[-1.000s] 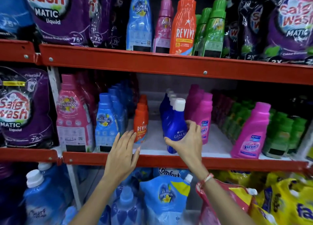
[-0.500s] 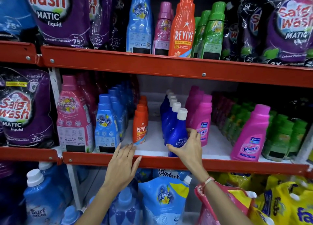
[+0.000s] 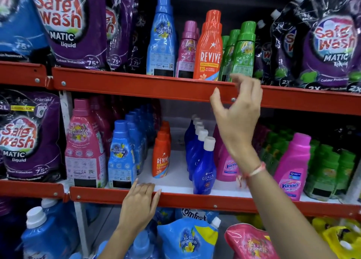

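Observation:
A dark blue Ujala bottle (image 3: pixel 203 169) with a white cap stands at the front of a row on the middle shelf (image 3: pixel 195 199). My right hand (image 3: pixel 237 114) is raised in front of the upper shelf's red rail (image 3: pixel 136 85), fingers loosely curled and holding nothing, just below a tall orange Revive bottle (image 3: pixel 210 48) and green bottles (image 3: pixel 244 50). My left hand (image 3: pixel 140 201) rests with straight fingers on the red front edge of the middle shelf, below a small orange Revive bottle (image 3: pixel 161 157).
Purple Safe Wash pouches (image 3: pixel 64 24) fill the left and right of the shelves. Blue bottles (image 3: pixel 121 155), a large pink bottle (image 3: pixel 84 145), pink Vanish bottles (image 3: pixel 294 167) and green bottles (image 3: pixel 332 171) crowd the middle shelf. Blue and pink refill pouches (image 3: pixel 187 239) sit below.
My right hand let go of the dark blue Ujala bottle, which now stands at the shelf front, and rose toward the upper shelf. My left hand settled onto the shelf edge.

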{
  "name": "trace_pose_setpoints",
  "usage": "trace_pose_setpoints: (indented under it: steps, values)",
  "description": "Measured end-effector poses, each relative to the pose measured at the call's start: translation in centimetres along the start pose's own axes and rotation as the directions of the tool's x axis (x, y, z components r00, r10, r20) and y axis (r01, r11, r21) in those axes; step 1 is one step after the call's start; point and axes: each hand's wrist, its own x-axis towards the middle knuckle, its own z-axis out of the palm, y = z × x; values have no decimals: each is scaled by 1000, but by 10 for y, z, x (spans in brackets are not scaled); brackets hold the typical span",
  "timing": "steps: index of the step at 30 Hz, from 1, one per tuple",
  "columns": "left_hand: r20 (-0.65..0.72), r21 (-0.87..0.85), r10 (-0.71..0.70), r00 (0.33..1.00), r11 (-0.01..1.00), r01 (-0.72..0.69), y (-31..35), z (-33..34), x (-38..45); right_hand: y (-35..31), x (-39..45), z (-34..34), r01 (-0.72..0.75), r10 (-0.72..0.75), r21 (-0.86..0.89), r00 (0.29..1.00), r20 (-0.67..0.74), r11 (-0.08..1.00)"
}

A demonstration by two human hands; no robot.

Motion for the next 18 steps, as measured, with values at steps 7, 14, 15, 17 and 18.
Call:
trace_pose_setpoints:
  steps: [7,14,15,17,18]
  values:
    - [-33,12,0,999,1000,1,0,2,1,-13,60,26,-78,124,-189,962,245,979]
    - [-63,10,-13,998,1000,14,0,3,1,-22,73,47,-103,187,-298,944,271,949]
    - [-70,9,-13,997,1000,13,0,2,1,-22,74,48,-116,193,-289,947,256,950]
    - [-81,9,-9,997,1000,9,1,2,2,-19,75,49,-156,212,-235,949,235,959]
    - [-84,9,-7,996,1000,8,1,1,2,-18,75,48,-183,226,-196,948,225,963]
